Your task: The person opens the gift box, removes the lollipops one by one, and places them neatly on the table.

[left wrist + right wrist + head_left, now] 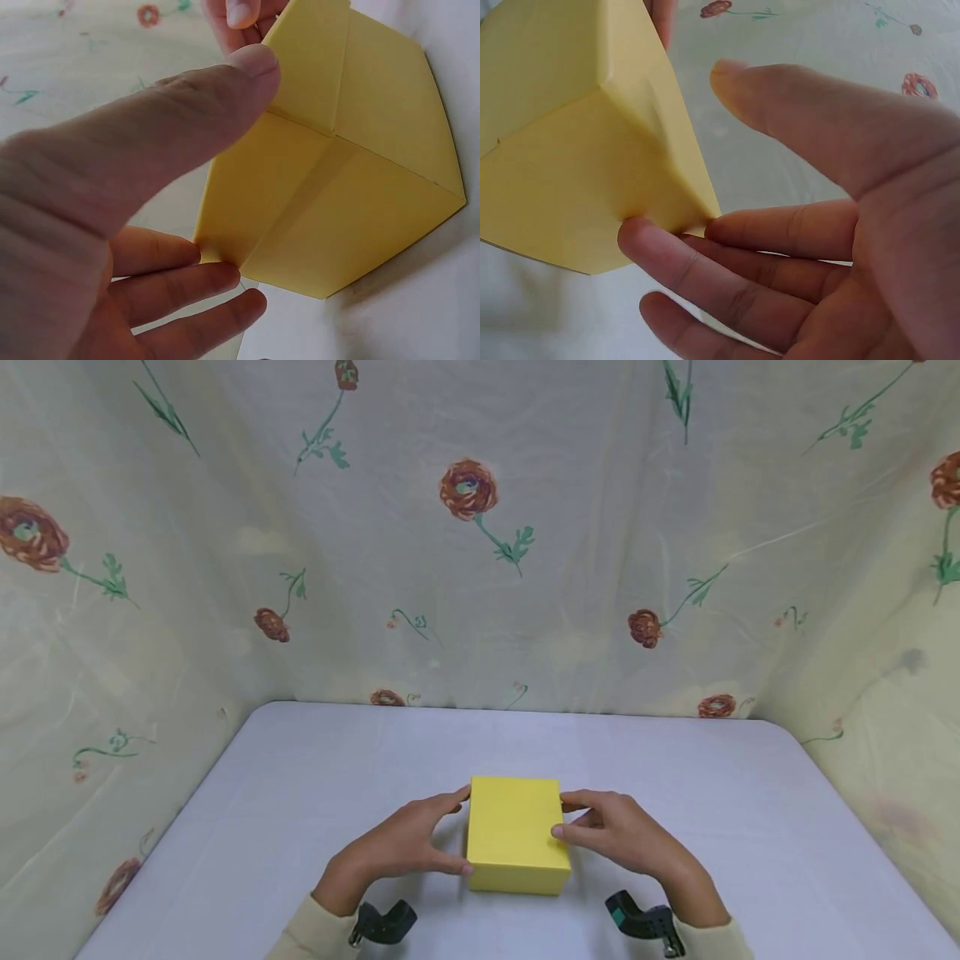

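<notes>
A yellow box (pixel 516 822) sits on the white table between the two hands in the head view. My left hand (pixel 405 839) is at its left side, fingertips at the far left edge and thumb at the near left corner. In the left wrist view the fingers (pixel 176 274) are fairly straight, touching one side of the box (pixel 360 202). On the right side my right hand (pixel 618 831) touches the box with its fingertips. Its thumb (pixel 780 94) stands apart from the box in the right wrist view, over the top's right edge in the head view.
The white table (pixel 360 743) has rounded far corners. A curtain (pixel 570 527) with printed red flowers hangs behind it and along both sides. Dark camera mounts sit at the left wrist (pixel 382 924) and the right wrist (pixel 643 918), close above the tabletop.
</notes>
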The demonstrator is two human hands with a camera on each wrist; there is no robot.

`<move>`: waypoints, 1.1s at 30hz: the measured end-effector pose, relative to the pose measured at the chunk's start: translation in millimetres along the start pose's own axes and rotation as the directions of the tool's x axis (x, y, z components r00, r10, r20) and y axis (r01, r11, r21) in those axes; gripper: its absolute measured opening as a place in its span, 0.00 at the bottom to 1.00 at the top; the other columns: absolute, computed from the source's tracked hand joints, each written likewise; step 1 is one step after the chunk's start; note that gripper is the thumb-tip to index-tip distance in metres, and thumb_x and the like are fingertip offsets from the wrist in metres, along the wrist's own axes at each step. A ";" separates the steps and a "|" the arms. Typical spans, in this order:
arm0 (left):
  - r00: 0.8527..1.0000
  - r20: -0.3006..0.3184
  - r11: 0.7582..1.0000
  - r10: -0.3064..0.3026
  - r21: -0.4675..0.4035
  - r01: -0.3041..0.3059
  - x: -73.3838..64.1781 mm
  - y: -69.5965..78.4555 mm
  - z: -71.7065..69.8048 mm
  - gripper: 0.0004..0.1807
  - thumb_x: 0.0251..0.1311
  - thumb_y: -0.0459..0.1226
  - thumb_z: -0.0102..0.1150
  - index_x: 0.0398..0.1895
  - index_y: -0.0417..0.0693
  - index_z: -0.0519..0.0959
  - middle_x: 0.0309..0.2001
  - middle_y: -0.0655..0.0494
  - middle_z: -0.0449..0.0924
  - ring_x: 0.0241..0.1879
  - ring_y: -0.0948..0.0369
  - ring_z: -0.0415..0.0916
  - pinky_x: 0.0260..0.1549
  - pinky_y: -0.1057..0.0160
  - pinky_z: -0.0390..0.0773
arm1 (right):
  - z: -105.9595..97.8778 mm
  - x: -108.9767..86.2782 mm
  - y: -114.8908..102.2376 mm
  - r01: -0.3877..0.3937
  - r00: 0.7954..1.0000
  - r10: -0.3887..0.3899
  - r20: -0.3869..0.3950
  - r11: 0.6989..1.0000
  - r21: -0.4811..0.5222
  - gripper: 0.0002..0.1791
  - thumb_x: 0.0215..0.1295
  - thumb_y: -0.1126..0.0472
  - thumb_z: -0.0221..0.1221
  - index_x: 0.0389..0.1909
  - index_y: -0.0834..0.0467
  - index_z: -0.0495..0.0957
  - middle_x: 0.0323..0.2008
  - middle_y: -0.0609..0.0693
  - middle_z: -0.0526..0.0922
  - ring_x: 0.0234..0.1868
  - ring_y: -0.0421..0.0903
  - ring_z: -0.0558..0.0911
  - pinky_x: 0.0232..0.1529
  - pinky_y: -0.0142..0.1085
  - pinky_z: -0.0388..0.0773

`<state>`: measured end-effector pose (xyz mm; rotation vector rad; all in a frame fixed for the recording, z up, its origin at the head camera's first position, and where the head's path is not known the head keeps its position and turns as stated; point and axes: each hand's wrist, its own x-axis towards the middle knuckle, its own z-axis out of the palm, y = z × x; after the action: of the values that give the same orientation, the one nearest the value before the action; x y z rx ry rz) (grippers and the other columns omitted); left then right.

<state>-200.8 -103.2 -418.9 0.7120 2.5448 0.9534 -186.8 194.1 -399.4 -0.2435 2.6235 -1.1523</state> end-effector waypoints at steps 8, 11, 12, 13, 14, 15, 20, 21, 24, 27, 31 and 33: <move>1.000 -0.015 1.000 0.002 0.025 -0.002 0.8 -0.7 0.9 0.60 0.41 0.62 0.71 0.76 0.53 0.53 0.70 0.55 0.64 0.67 0.57 0.63 0.65 0.48 0.65 | 1.4 1.4 0.0 -0.019 1.000 0.019 -0.003 1.000 0.010 0.33 0.56 0.43 0.66 0.59 0.57 0.77 0.52 0.50 0.81 0.45 0.46 0.83 0.45 0.46 0.83; 1.000 -0.017 1.000 0.005 0.030 -0.005 1.0 -0.8 1.0 0.60 0.40 0.62 0.71 0.76 0.53 0.53 0.69 0.55 0.65 0.67 0.57 0.63 0.65 0.48 0.65 | 1.5 0.9 -0.5 -0.018 1.000 0.018 -0.005 1.000 0.011 0.33 0.56 0.43 0.66 0.59 0.57 0.77 0.52 0.51 0.81 0.45 0.46 0.83 0.45 0.46 0.83; 1.000 -0.017 1.000 0.004 0.030 -0.003 1.2 -0.7 1.0 0.60 0.40 0.62 0.71 0.76 0.53 0.53 0.69 0.55 0.65 0.67 0.57 0.63 0.65 0.48 0.65 | 1.6 0.8 -0.9 -0.023 1.000 0.023 -0.007 1.000 0.012 0.33 0.55 0.43 0.67 0.59 0.57 0.77 0.53 0.51 0.81 0.45 0.46 0.83 0.45 0.46 0.83; 1.000 -0.018 1.000 0.003 0.031 -0.003 1.3 -0.5 1.0 0.60 0.40 0.62 0.71 0.76 0.53 0.53 0.69 0.55 0.65 0.67 0.57 0.63 0.65 0.48 0.65 | 1.5 0.6 -1.2 -0.023 1.000 0.023 -0.008 1.000 0.013 0.33 0.55 0.43 0.67 0.59 0.57 0.77 0.53 0.51 0.81 0.45 0.46 0.83 0.44 0.45 0.83; 1.000 -0.019 1.000 0.004 0.031 -0.004 1.4 -0.5 1.1 0.60 0.40 0.62 0.71 0.76 0.53 0.52 0.69 0.55 0.65 0.67 0.57 0.63 0.65 0.48 0.65 | 1.3 0.2 -1.6 -0.022 1.000 0.022 -0.009 1.000 0.013 0.33 0.56 0.43 0.67 0.59 0.57 0.77 0.53 0.51 0.80 0.45 0.46 0.83 0.44 0.45 0.83; 1.000 -0.021 1.000 0.005 0.031 -0.004 1.3 -0.3 1.1 0.60 0.40 0.62 0.71 0.76 0.53 0.52 0.69 0.55 0.64 0.67 0.57 0.63 0.65 0.48 0.65 | 1.0 -0.2 -2.2 -0.021 1.000 0.021 -0.010 1.000 0.014 0.33 0.56 0.43 0.66 0.59 0.57 0.77 0.54 0.51 0.80 0.44 0.45 0.83 0.44 0.45 0.83; 0.999 -0.032 0.999 0.009 0.032 -0.008 0.7 0.7 1.3 0.60 0.40 0.62 0.72 0.76 0.53 0.53 0.69 0.55 0.64 0.67 0.57 0.63 0.65 0.47 0.65 | -0.2 -1.1 -3.6 -0.014 1.000 0.014 -0.011 1.000 0.011 0.33 0.56 0.43 0.66 0.58 0.58 0.77 0.55 0.52 0.79 0.44 0.45 0.83 0.44 0.45 0.83; 0.999 -0.033 0.999 0.008 0.033 -0.007 0.6 1.0 1.3 0.60 0.40 0.62 0.71 0.76 0.53 0.53 0.69 0.55 0.65 0.67 0.57 0.63 0.65 0.47 0.65 | -0.4 -1.0 -3.5 -0.013 1.000 0.013 -0.010 1.000 0.010 0.33 0.56 0.43 0.66 0.58 0.58 0.77 0.56 0.52 0.79 0.44 0.46 0.83 0.44 0.45 0.83; 0.999 -0.036 0.999 0.008 0.042 -0.006 0.5 1.0 1.3 0.60 0.40 0.62 0.71 0.76 0.53 0.53 0.69 0.55 0.65 0.67 0.57 0.63 0.65 0.48 0.65 | -1.0 -1.1 -3.2 -0.006 1.000 0.006 -0.009 1.000 0.012 0.33 0.56 0.42 0.66 0.58 0.58 0.77 0.56 0.53 0.79 0.44 0.46 0.83 0.43 0.45 0.83; 0.999 -0.039 0.999 0.007 0.049 -0.005 0.6 1.4 1.1 0.61 0.40 0.62 0.72 0.76 0.53 0.53 0.68 0.54 0.66 0.67 0.57 0.63 0.65 0.47 0.65 | -1.4 -1.1 -2.8 -0.001 1.000 0.001 -0.007 1.000 0.015 0.33 0.56 0.42 0.66 0.58 0.57 0.77 0.56 0.53 0.79 0.45 0.46 0.83 0.44 0.46 0.83; 0.999 -0.042 0.999 0.009 0.048 -0.007 0.4 2.4 0.5 0.60 0.39 0.62 0.72 0.76 0.52 0.53 0.68 0.54 0.67 0.67 0.57 0.63 0.65 0.47 0.65 | -1.9 -1.1 -2.4 0.007 1.000 -0.007 -0.004 1.000 0.017 0.33 0.56 0.42 0.65 0.59 0.57 0.77 0.56 0.52 0.79 0.45 0.46 0.83 0.44 0.46 0.83; 0.999 -0.045 0.999 0.012 0.048 -0.010 0.0 2.9 0.3 0.60 0.39 0.61 0.72 0.76 0.52 0.54 0.67 0.54 0.67 0.67 0.57 0.64 0.65 0.48 0.66 | -2.1 -1.1 -2.4 0.013 1.000 -0.012 -0.004 1.000 0.014 0.33 0.57 0.42 0.65 0.58 0.57 0.77 0.56 0.52 0.79 0.44 0.45 0.82 0.43 0.45 0.83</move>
<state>-199.7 -101.2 -417.1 0.7267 2.6140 0.9249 -186.3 194.2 -396.0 -0.2555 2.6197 -1.1764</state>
